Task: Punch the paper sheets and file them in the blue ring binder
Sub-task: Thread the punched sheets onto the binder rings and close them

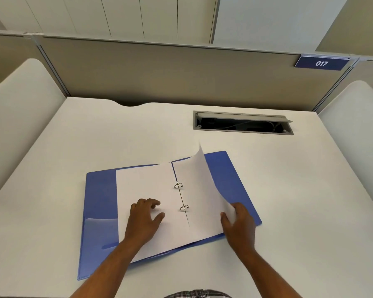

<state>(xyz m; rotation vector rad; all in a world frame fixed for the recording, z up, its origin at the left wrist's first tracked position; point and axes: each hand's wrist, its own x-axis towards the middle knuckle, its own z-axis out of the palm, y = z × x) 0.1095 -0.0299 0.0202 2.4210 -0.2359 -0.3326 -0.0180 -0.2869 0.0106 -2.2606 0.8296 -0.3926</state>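
Observation:
The blue ring binder [99, 203] lies open on the white desk, its two metal rings [181, 196] at the spine. White paper sheets sit on the rings on both sides. My left hand [143, 218] rests flat on the left sheets [142, 186], fingers spread. My right hand [239, 224] holds the lower right edge of the right sheet [198, 190], whose far corner curls up off the binder's right cover.
A grey cable hatch [242, 123] stands open in the desk at the back right. Beige partition panels [159, 72] wall the desk behind and at both sides. A blue "017" plate [321, 63] hangs at the upper right. No hole punch is in view.

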